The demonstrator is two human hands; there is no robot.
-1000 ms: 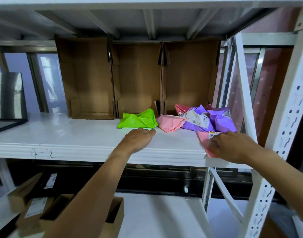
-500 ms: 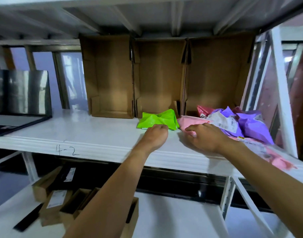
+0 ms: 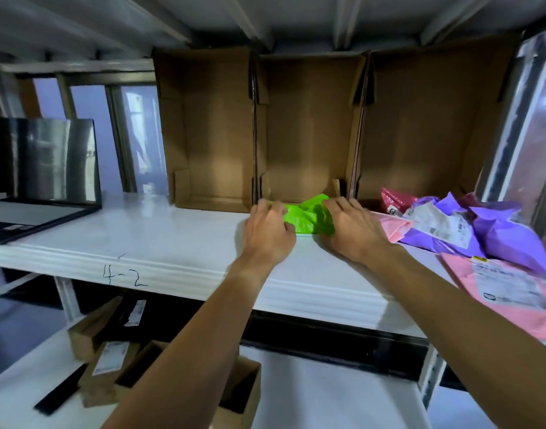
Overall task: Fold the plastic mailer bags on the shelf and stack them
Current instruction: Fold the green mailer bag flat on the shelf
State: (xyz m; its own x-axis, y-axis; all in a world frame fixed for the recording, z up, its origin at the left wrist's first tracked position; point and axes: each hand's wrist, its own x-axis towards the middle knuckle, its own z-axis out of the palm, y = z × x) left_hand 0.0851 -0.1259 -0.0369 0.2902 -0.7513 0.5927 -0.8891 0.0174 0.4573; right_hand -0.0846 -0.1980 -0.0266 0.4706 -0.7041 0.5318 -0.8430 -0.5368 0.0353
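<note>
A crumpled green mailer bag (image 3: 309, 213) lies on the white shelf (image 3: 160, 239) in front of the middle cardboard box. My left hand (image 3: 268, 233) grips its left end with curled fingers. My right hand (image 3: 352, 230) holds its right end, fingers bent onto the plastic. To the right lie a folded pink bag (image 3: 392, 226), a heap of purple bags (image 3: 482, 233) with white labels, a dark pink bag (image 3: 395, 199) behind them, and a flat pink bag (image 3: 513, 298) at the shelf's front right corner.
Three open cardboard boxes (image 3: 209, 128) stand on their sides along the back of the shelf. A dark laptop (image 3: 39, 178) sits at the left end. A white upright (image 3: 513, 119) bounds the right side. Small cardboard boxes (image 3: 110, 360) lie on the lower shelf.
My right hand left the pink bags and moved left onto the green bag. My left hand reached forward and took hold of the bag's left end. The camera moved closer.
</note>
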